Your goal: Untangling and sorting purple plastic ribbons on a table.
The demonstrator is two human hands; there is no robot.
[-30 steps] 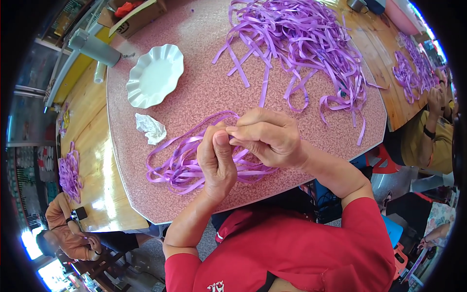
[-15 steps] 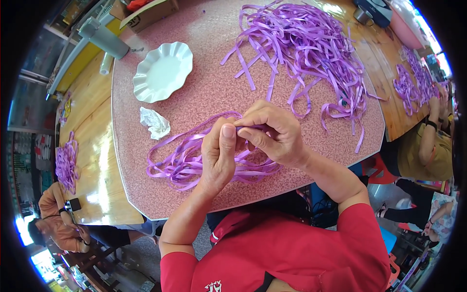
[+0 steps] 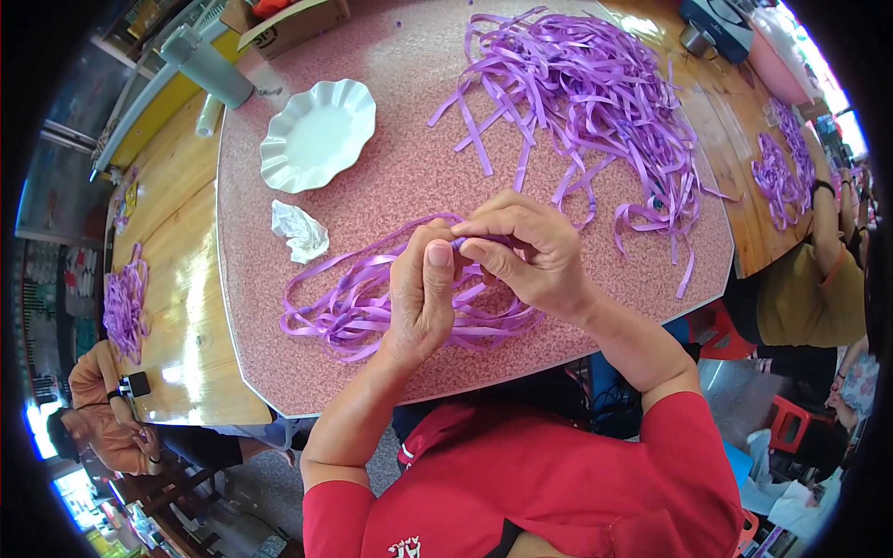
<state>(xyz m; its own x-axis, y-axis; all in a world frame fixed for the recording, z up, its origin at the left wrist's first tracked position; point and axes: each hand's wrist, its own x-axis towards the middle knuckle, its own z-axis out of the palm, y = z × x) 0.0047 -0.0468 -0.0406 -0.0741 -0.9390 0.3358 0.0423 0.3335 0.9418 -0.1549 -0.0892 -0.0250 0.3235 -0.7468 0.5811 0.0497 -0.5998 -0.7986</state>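
Observation:
My left hand (image 3: 423,288) and my right hand (image 3: 526,251) meet above a looped bundle of purple ribbon straps (image 3: 358,312) at the near part of the table. Both are closed, thumbs and fingertips pinching a short stretch of purple ribbon (image 3: 459,243) between them. A darker bit shows at the pinch, too small to make out. The bundle lies under and to the left of my hands, partly covered by them. Beyond my right hand spreads a large heap of loose purple ribbon straps (image 3: 586,93), with several ends trailing toward me.
A white scalloped dish (image 3: 316,135) and a crumpled tissue (image 3: 299,231) sit left on the pink speckled tabletop (image 3: 409,158). Behind them stand a grey-green tumbler (image 3: 206,67) and a cardboard box (image 3: 293,28). Other people with purple straps sit at both sides.
My hands keep the same pinch, with only slight finger shifts. The whole view has moved a little. At the right, a co-worker's arm has shifted and a red stool has come into sight.

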